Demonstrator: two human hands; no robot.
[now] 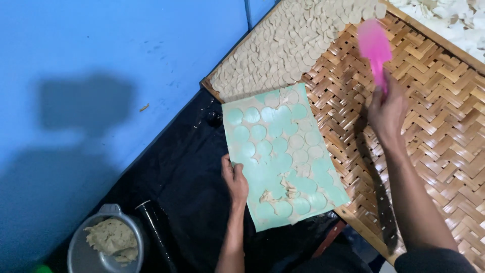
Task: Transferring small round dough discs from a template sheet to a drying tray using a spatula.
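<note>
The left hand [235,178] pinches the left edge of a pale green sheet [283,156], thumb on top and fingers under it, holding it flat and steady, as I judge, so the thin dough rounds [258,132] stuck to it can be worked loose. The sheet lies half over black cloth [187,177] and half over the near corner of a woven bamboo tray [434,126], its far edge almost touching the rows of dried discs [283,45] already laid on the tray. The right hand [388,108] is closed around the handle of a pink scraper [374,48], raised above the tray and blurred, well apart from the sheet. Some rounds near the sheet's lower part are torn and bunched into scraps [283,192]. Open weave lies to the right of the sheet and below the disc rows, giving bare room there; the wooden tray rim [353,222] runs beneath the sheet's right corner. A dark stick [381,202] lies along the tray by the right forearm. Lower left, a metal bowl [81,253] holds dough lumps, with a black roller [154,227] beside it, both against the blue wall [101,60].
</note>
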